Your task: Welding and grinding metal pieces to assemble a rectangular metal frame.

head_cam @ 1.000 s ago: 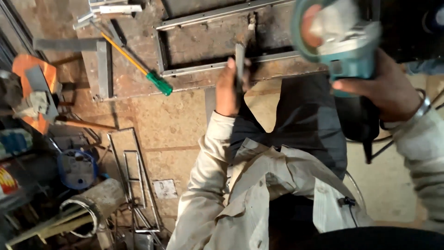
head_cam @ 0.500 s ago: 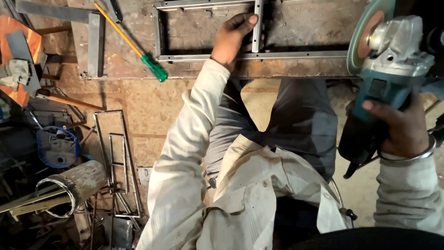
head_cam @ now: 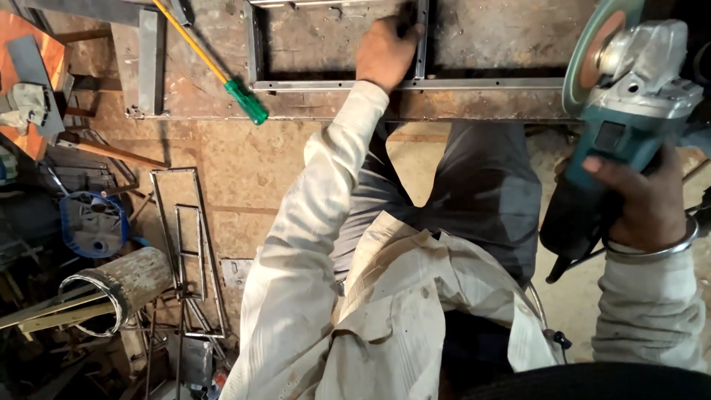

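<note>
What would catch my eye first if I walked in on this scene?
Probably the teal angle grinder, raised at the right in the right hand, disc up. Next, the left hand resting on a metal frame on the workbench at the top, with a green-handled screwdriver lying to its left.

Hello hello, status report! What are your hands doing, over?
Left hand pressing on metal frame on workbench. Right hand gripping angle grinder, raised off the frame. Green-handled screwdriver lying left of frame, apart.
</note>
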